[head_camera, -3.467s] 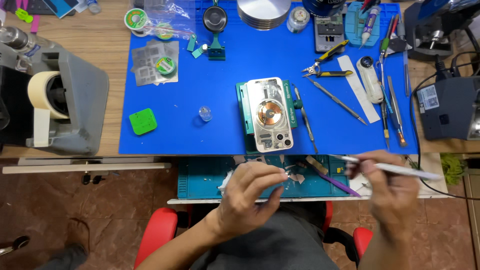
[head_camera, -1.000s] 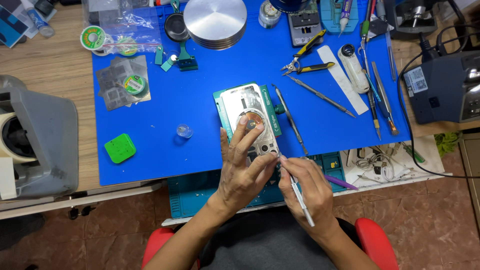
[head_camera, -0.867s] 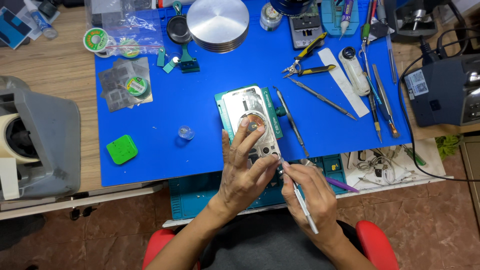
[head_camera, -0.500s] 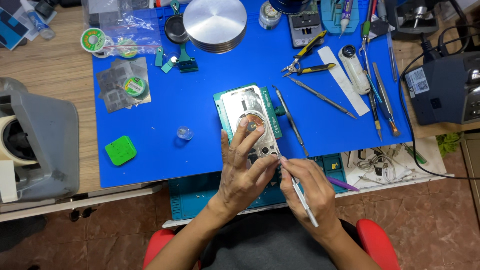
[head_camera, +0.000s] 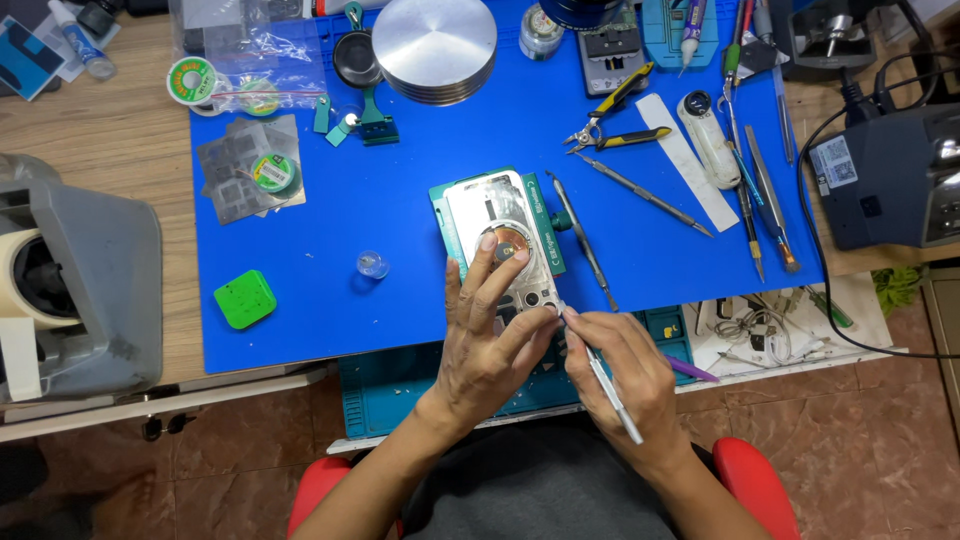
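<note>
The left hand (head_camera: 485, 345) is laid flat, fingers spread, pressed on the opened phone (head_camera: 503, 240); the phone is seated in a green holder (head_camera: 440, 205) on the blue mat (head_camera: 400, 180) at the desk's near edge; the right hand (head_camera: 625, 375) is curled, fingers pinched on a thin metal tool (head_camera: 612, 395) — its tip is set at the phone's lower right corner, just beside the left fingertips (head_camera: 553, 314).
</note>
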